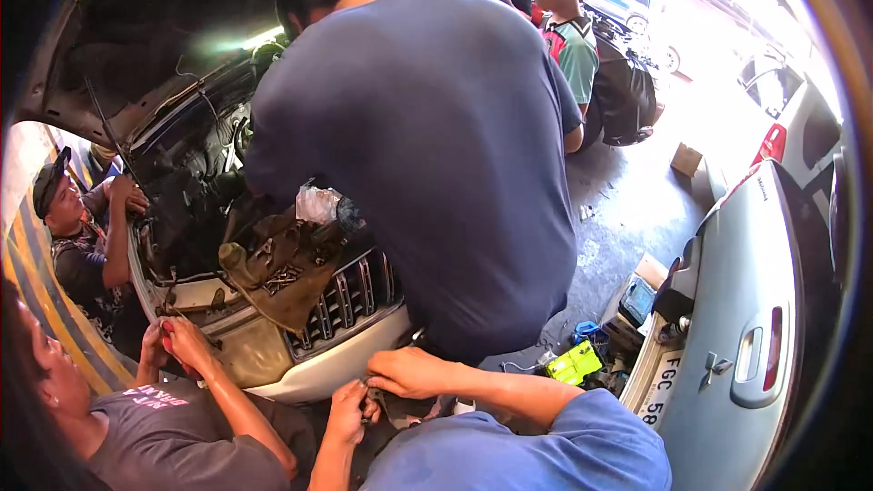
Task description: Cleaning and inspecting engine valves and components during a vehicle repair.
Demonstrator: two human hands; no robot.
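Low in the head view, my left hand point(346, 412) is closed, with its fingertips against those of my right hand point(408, 373). My right hand is also closed, in a pinch. Between them is something small and dark, too hidden to name. Both hands are just in front of the pale front bumper point(332, 365) of a vehicle with its hood raised. Above the bumper is a slatted grille point(350, 295). A brown cloth point(289, 295) drapes over the front edge of the engine bay, with several small metal parts point(284, 278) on it.
A person in a dark blue shirt point(427, 155) leans over the engine. At left, a person in a dark shirt point(173, 436) grips a red-handled thing point(169, 335); another in a cap stands beyond. A yellow-green object point(575, 364) lies near a silver vehicle point(727, 309). People stand behind.
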